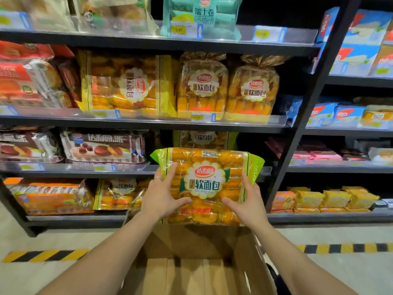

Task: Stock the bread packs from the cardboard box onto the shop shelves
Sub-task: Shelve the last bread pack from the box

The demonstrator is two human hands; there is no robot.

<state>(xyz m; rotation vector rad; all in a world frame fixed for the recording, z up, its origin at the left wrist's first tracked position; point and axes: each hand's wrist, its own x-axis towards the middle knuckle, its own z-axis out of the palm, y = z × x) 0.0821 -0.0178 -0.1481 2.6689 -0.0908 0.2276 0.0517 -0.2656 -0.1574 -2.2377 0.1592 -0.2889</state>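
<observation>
A large clear bread pack (205, 184) with green ends and orange rolls is held upright in front of the shelves, above the open cardboard box (191, 262). My left hand (162, 194) grips its left side, thumb across the front, a ring on one finger. My right hand (246, 199) grips its right side the same way. The box below shows only its bare brown bottom and flaps. Behind the pack, on the third shelf (127, 168), a similar pack (205, 138) stands in a dark gap.
Black shelving holds more bread packs (125, 84) and tied bread bags (203, 86) on the second shelf, brown pie packs (104, 145) on the third, orange packs (51, 194) at the bottom. A slanted black upright (306, 116) divides off the right bay. Yellow-black tape (44, 255) marks the floor.
</observation>
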